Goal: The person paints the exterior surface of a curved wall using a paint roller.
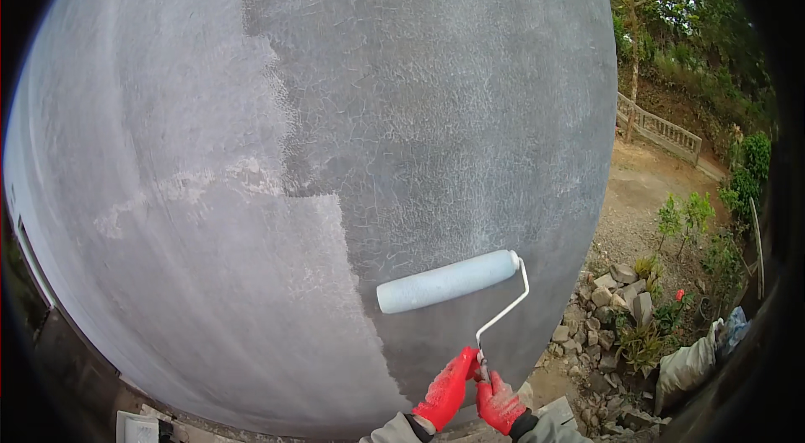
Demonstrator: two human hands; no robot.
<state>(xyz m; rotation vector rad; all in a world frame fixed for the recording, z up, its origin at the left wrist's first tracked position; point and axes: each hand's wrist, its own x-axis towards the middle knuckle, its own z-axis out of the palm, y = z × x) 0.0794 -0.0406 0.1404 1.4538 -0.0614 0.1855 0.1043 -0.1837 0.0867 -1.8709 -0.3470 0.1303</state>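
Note:
A paint roller (449, 281) with a long pale, paint-covered sleeve lies tilted against the grey wall (419, 108), its right end higher. From that end a bent white metal frame runs down to the handle. My left hand (446, 390), in a red glove dusted with pale paint, is closed at the upper handle. Just right of it, my right hand (501, 404), in a matching glove, wraps the handle lower down. The wall is darker grey around the roller and lighter on the left, with a stepped, ragged border between the two.
Past the wall's right edge, broken stones and blocks (599, 317) lie heaped on the ground beside plants. A whitish sack (688, 372) stands at the lower right. Farther off are a low balustrade (662, 133) and trees. A white container (137, 426) shows at the lower left.

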